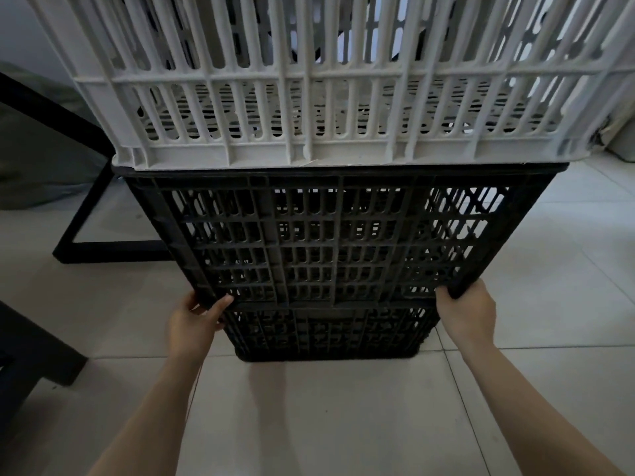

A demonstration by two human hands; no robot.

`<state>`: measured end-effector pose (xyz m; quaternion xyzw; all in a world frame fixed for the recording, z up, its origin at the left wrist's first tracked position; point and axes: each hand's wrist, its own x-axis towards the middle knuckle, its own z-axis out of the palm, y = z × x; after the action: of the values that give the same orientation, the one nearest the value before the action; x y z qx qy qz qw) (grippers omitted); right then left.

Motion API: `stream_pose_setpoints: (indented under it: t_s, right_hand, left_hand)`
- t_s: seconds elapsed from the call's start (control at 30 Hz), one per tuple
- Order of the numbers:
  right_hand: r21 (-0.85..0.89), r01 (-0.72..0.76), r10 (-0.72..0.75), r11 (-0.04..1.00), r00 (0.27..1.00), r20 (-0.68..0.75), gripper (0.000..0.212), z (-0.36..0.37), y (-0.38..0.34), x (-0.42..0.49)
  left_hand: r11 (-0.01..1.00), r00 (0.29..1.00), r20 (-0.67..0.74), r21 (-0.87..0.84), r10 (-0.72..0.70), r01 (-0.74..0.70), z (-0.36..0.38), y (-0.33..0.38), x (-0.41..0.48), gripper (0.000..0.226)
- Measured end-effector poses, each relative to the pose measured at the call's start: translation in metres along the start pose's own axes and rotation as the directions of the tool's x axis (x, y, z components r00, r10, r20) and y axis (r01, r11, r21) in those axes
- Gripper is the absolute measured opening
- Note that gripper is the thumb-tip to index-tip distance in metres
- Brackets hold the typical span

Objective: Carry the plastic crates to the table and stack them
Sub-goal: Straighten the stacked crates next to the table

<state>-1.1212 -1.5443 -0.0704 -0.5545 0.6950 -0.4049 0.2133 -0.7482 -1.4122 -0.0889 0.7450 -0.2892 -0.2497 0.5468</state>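
A stack of plastic crates stands on the tiled floor in front of me. A white slatted crate [309,97] sits on top of a black lattice crate [336,235]. Under that, a second black crate [326,334] rests on the floor. My left hand [196,319] grips the lower left corner of the upper black crate, thumb across its front. At the crate's lower right corner, my right hand [467,314] curls its fingers round the edge.
A black metal table frame [92,214] stands at the left, its foot on the floor beside the stack. Another dark piece of furniture [31,359] juts in at the lower left. Pale floor tiles [326,417] stretch toward me.
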Motion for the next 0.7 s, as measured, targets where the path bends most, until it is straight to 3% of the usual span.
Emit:
stream_pose_setpoints:
  t_s: [0.2,0.43,0.6,0.7]
  right_hand:
    - [-0.004,-0.014,0.014,1.0,1.0,0.002,0.025,0.004,-0.003,0.001]
    - [0.014,0.024,-0.025,1.0,0.997,0.077,0.021,-0.005,-0.002,0.001]
    - [0.05,0.032,-0.043,0.998,0.966,0.254,0.039,-0.016,0.012,0.013]
    - [0.214,-0.111,0.011,0.97,0.908,0.418,0.056,-0.022,0.025,0.02]
  left_hand:
    - [1.0,1.0,-0.006,-0.007,0.0,0.0,-0.003,0.003,-0.004,0.028]
    - [0.987,1.0,0.002,-0.158,-0.03,0.03,-0.003,-0.002,-0.003,0.029]
    - [0.986,0.997,-0.011,-0.155,-0.071,0.068,-0.002,-0.005,-0.004,0.032]
    - [0.992,0.997,-0.043,-0.115,-0.063,0.058,-0.002,-0.003,-0.008,0.033]
